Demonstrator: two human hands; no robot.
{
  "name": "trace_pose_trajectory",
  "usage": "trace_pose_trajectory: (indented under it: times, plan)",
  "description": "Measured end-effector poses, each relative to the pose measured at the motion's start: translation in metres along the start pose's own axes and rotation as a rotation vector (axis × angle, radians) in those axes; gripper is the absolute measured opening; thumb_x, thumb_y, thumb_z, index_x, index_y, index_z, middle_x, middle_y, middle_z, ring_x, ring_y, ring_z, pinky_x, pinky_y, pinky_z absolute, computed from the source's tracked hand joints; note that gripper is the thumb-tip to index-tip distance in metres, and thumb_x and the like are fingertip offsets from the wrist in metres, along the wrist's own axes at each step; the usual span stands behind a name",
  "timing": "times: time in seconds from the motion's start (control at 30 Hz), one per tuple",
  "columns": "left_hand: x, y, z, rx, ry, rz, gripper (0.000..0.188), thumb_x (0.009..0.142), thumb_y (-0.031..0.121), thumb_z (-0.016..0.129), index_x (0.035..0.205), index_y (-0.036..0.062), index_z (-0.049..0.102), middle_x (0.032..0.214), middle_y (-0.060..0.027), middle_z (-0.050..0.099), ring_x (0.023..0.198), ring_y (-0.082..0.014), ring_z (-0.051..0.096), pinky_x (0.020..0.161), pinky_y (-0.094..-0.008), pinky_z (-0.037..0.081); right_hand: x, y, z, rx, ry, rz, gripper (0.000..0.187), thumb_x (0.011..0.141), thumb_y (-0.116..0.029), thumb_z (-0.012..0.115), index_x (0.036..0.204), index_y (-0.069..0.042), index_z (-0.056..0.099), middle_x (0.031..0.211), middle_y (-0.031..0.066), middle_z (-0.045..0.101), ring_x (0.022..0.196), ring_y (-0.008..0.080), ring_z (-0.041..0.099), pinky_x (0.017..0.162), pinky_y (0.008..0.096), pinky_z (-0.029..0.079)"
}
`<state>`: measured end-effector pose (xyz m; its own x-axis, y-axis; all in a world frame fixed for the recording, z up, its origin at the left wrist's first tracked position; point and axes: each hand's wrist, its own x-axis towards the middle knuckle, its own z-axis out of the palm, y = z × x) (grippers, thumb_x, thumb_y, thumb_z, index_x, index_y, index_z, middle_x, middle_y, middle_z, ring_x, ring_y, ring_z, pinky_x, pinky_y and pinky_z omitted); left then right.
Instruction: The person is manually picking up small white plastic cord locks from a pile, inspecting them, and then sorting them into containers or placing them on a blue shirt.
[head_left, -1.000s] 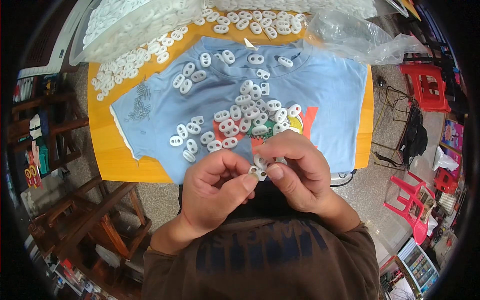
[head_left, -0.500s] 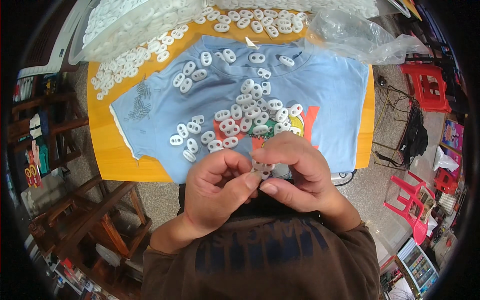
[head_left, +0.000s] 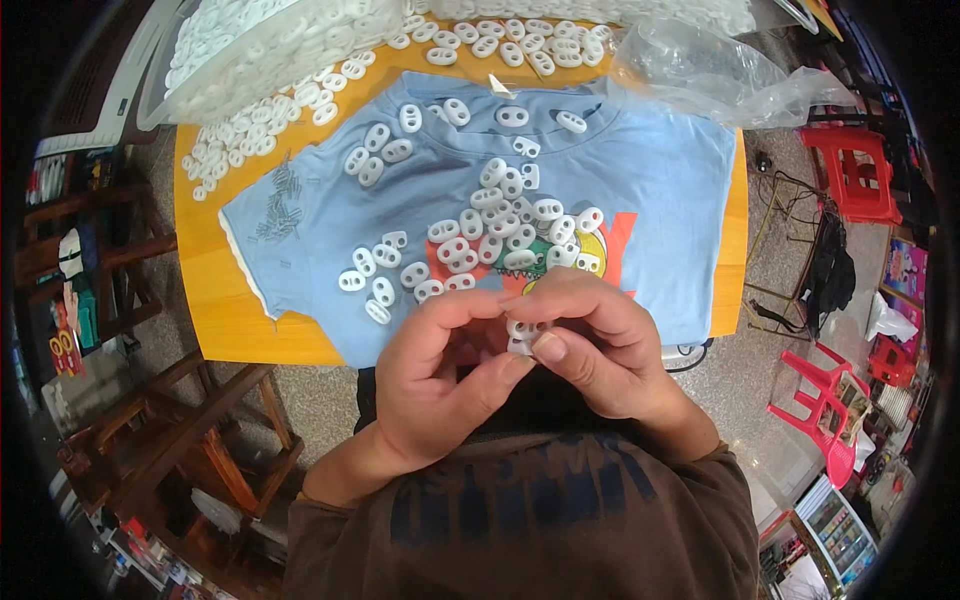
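Close to my body, past the table's near edge, my left hand (head_left: pixel 435 375) and my right hand (head_left: pixel 605 350) meet around a white plastic two-hole cord lock (head_left: pixel 524 330). My right thumb and index finger pinch it. The left thumb presses at its lower edge, while the left fingertips partly hide behind it. Beyond my fingers, several similar white cord locks (head_left: pixel 492 215) lie scattered over a light-blue T-shirt (head_left: pixel 670 200). Small thin grey springs (head_left: pixel 278 207) are heaped on the shirt's left sleeve.
Clear tubs (head_left: pixel 165 105) of white pieces stand at the back of the yellow table (head_left: pixel 225 315), with loose pieces (head_left: pixel 240 135) beside them. A crumpled plastic bag (head_left: pixel 710 75) lies back right. Dark wooden stools (head_left: pixel 215 460) stand left; red stools (head_left: pixel 855 180) stand right.
My left thumb and fingers have loosened and spread slightly around the cord lock. The right thumb has shifted up onto it. The pieces on the shirt stay as they were.
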<state>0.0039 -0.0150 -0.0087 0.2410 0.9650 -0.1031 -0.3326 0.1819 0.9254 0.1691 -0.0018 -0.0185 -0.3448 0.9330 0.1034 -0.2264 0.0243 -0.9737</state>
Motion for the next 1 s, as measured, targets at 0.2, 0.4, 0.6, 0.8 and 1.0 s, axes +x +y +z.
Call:
trace_pose_trajectory:
  times: [0.2, 0.4, 0.6, 0.8, 1.0]
  plan:
    - [0.000, 0.006, -0.001, -0.082, -0.018, -0.174, 0.028, 0.084, 0.001, 0.057, 0.112, -0.0013, 0.051, 0.090, -0.0051, 0.058, 0.072, -0.0068, 0.054, 0.063, -0.0181, 0.046, 0.001, -0.004, -0.001, -0.087, -0.048, -0.063, 0.025, 0.086, -0.006, 0.054, 0.110, 0.000, 0.053, 0.096, 0.0103, 0.057, 0.083, 0.0169, 0.053, 0.074, 0.0285, 0.040]
    - [-0.002, 0.006, 0.000, -0.193, 0.001, -0.180, 0.026, 0.085, 0.002, 0.056, 0.111, -0.0017, 0.052, 0.087, -0.0052, 0.059, 0.067, -0.0067, 0.054, 0.060, -0.0176, 0.046, 0.004, 0.000, -0.004, -0.293, -0.106, -0.218, 0.037, 0.080, -0.007, 0.061, 0.116, -0.001, 0.052, 0.097, 0.0106, 0.060, 0.081, 0.0230, 0.055, 0.073, 0.0325, 0.042]
    - [0.001, 0.006, -0.003, -0.122, -0.071, -0.187, 0.031, 0.085, 0.005, 0.058, 0.115, -0.0024, 0.051, 0.085, -0.0046, 0.058, 0.067, -0.0077, 0.055, 0.060, -0.0181, 0.046, 0.004, -0.002, -0.006, -0.303, -0.100, -0.192, 0.034, 0.081, -0.008, 0.060, 0.113, -0.001, 0.053, 0.096, 0.0102, 0.060, 0.083, 0.0244, 0.056, 0.075, 0.0345, 0.043]
    - [0.005, -0.006, -0.018, 0.307, -0.205, 0.202, 0.035, 0.079, 0.005, 0.066, 0.111, -0.0025, 0.054, 0.082, -0.0077, 0.060, 0.065, -0.0124, 0.057, 0.057, -0.0228, 0.045, 0.005, -0.002, -0.006, -0.286, -0.075, -0.286, 0.033, 0.079, -0.006, 0.060, 0.111, -0.002, 0.054, 0.085, 0.0101, 0.058, 0.073, 0.0271, 0.054, 0.064, 0.0345, 0.042]
    - [0.007, -0.002, -0.010, 0.366, -0.175, 0.170, 0.034, 0.073, 0.002, 0.070, 0.105, -0.0005, 0.058, 0.078, -0.0085, 0.061, 0.063, -0.0174, 0.059, 0.055, -0.0254, 0.045, 0.002, 0.000, -0.006, -0.194, -0.054, -0.275, 0.027, 0.084, -0.006, 0.056, 0.110, 0.000, 0.054, 0.088, 0.0101, 0.058, 0.074, 0.0241, 0.054, 0.067, 0.0328, 0.042]
